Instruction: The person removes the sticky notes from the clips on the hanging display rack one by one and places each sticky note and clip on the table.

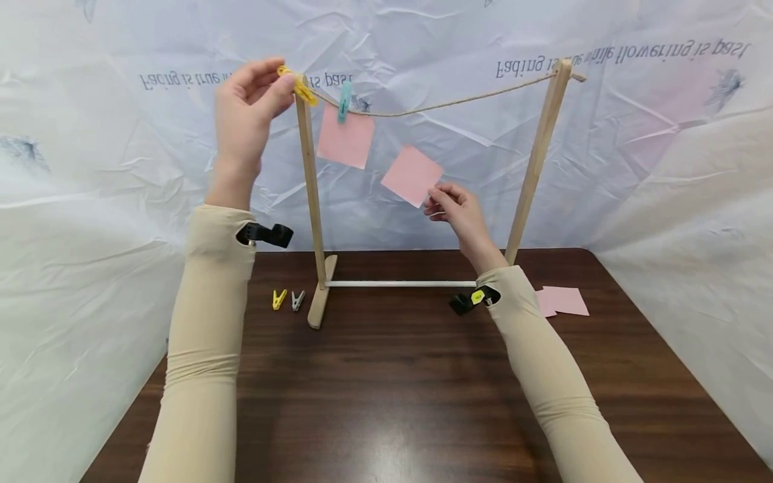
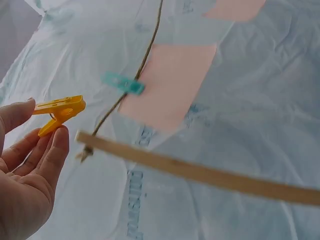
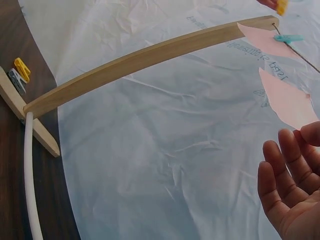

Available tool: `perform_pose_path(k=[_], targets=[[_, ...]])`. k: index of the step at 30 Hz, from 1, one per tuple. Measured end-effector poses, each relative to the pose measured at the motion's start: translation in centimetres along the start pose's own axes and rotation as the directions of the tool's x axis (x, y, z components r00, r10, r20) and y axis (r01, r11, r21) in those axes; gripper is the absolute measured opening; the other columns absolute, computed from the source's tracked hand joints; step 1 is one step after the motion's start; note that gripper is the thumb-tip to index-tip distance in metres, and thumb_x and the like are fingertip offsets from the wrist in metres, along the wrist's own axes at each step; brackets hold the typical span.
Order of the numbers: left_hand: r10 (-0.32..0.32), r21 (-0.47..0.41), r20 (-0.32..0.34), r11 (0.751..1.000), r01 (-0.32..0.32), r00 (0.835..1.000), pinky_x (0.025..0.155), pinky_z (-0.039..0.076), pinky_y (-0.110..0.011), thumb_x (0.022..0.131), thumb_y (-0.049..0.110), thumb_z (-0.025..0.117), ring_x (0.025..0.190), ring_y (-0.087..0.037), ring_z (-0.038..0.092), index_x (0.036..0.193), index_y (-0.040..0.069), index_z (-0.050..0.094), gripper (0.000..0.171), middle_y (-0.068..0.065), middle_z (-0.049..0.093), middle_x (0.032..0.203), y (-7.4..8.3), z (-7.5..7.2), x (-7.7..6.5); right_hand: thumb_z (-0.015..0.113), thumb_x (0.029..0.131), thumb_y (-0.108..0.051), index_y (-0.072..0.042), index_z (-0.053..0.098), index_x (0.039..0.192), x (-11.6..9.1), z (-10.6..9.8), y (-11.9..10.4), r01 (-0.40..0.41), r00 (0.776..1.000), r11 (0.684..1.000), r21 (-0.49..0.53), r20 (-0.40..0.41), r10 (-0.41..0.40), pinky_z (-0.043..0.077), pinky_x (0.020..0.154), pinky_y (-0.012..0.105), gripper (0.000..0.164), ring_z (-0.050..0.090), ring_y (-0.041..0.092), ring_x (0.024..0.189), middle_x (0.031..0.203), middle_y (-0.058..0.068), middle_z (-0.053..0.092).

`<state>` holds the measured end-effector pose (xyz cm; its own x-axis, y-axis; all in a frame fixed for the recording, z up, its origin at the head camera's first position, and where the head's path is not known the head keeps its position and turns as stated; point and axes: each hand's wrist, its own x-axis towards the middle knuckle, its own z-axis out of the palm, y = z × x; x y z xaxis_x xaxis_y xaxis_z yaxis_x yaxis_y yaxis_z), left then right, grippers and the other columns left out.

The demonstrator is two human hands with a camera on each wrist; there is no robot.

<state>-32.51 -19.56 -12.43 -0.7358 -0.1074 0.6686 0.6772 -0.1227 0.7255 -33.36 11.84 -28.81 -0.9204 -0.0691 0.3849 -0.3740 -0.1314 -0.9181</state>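
Observation:
My left hand [image 1: 250, 111] pinches a yellow clothespin [image 1: 298, 86] by its handles beside the top of the left wooden post [image 1: 311, 181]. In the left wrist view the same clothespin [image 2: 62, 110] sits between thumb and fingers, apart from the twine. My right hand [image 1: 455, 215] holds a pink paper square [image 1: 413, 176] by its lower right corner, below the twine line [image 1: 447, 106]. Another pink square [image 1: 346, 136] hangs from the twine under a teal clothespin [image 1: 345, 102]. The right wrist view shows the held paper [image 3: 287, 100] between thumb and fingertip.
On the dark table [image 1: 374, 376] lie a yellow clothespin [image 1: 279, 299] and a grey clothespin [image 1: 298, 300], left of the stand's wooden foot [image 1: 322, 295]. Loose pink squares [image 1: 565, 300] lie at the right. A white rod [image 1: 398, 284] joins the posts; the right post [image 1: 539, 161] leans outward.

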Motion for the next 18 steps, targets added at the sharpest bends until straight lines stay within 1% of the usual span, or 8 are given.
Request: perform_pose_path(k=[2, 4, 8, 11, 14, 18], targets=[[-0.005, -0.014, -0.032, 1.000, 0.005, 0.999, 0.085, 0.057, -0.027, 0.085, 0.001, 0.081, 0.092, -0.021, 0.067, 0.113, 0.002, 0.073, 0.029, -0.012, 0.069, 0.104, 0.3, -1.2, 0.0, 0.064, 0.101, -0.021, -0.008, 0.067, 0.106, -0.2, -0.3, 0.0, 0.002, 1.000, 1.000, 0.003, 0.006, -0.002, 0.057, 0.078, 0.031, 0.014, 0.068, 0.016, 0.080, 0.087, 0.001, 0.069], [-0.011, -0.007, -0.061, 1.000, 0.011, 0.998, 0.084, 0.057, -0.026, 0.083, 0.002, 0.082, 0.094, -0.021, 0.067, 0.113, 0.002, 0.073, 0.031, -0.012, 0.069, 0.106, 0.6, -2.5, -0.2, 0.064, 0.101, -0.022, -0.008, 0.067, 0.107, -0.4, -0.5, 0.0, 0.000, 1.000, 1.000, -0.004, 0.007, 0.000, 0.056, 0.077, 0.029, 0.015, 0.068, 0.016, 0.081, 0.088, 0.001, 0.069], [-0.023, -0.009, -0.106, 1.000, 0.022, 0.994, 0.084, 0.057, -0.025, 0.081, 0.002, 0.085, 0.096, -0.021, 0.067, 0.115, 0.002, 0.071, 0.037, -0.012, 0.068, 0.108, 1.1, -5.0, -0.8, 0.065, 0.101, -0.024, -0.008, 0.066, 0.108, -0.8, -1.1, -0.2, -0.010, 1.000, 1.000, -0.016, 0.005, 0.010, 0.056, 0.078, 0.030, 0.017, 0.068, 0.016, 0.082, 0.088, 0.001, 0.069], [-0.041, -0.043, -0.137, 0.998, 0.035, 0.990, 0.081, 0.058, -0.025, 0.078, 0.000, 0.086, 0.094, -0.022, 0.068, 0.115, 0.000, 0.070, 0.040, -0.013, 0.068, 0.107, 1.3, -6.8, -1.2, 0.065, 0.101, -0.024, -0.008, 0.066, 0.106, -1.2, -1.8, -0.4, -0.014, 1.000, 1.000, -0.010, -0.005, 0.014, 0.056, 0.079, 0.031, 0.017, 0.068, 0.016, 0.081, 0.087, 0.000, 0.069], [-0.057, -0.065, -0.175, 0.997, 0.046, 0.983, 0.078, 0.058, -0.025, 0.077, -0.002, 0.087, 0.092, -0.021, 0.068, 0.112, -0.002, 0.070, 0.039, -0.013, 0.069, 0.106, 1.5, -8.5, -1.6, 0.065, 0.101, -0.023, -0.008, 0.066, 0.105, -1.7, -2.4, -0.6, -0.017, 1.000, 1.000, 0.008, -0.018, 0.018, 0.056, 0.079, 0.030, 0.016, 0.068, 0.016, 0.080, 0.086, 0.000, 0.069], [-0.075, -0.082, -0.237, 0.995, 0.057, 0.969, 0.074, 0.059, -0.025, 0.075, -0.004, 0.087, 0.088, -0.019, 0.068, 0.110, -0.004, 0.071, 0.038, -0.012, 0.070, 0.102, 1.6, -10.9, -2.4, 0.065, 0.100, -0.025, -0.007, 0.066, 0.105, -2.4, -3.1, -1.0, -0.020, 0.999, 1.000, 0.009, -0.026, 0.021, 0.056, 0.080, 0.031, 0.018, 0.068, 0.016, 0.082, 0.086, 0.000, 0.069]])
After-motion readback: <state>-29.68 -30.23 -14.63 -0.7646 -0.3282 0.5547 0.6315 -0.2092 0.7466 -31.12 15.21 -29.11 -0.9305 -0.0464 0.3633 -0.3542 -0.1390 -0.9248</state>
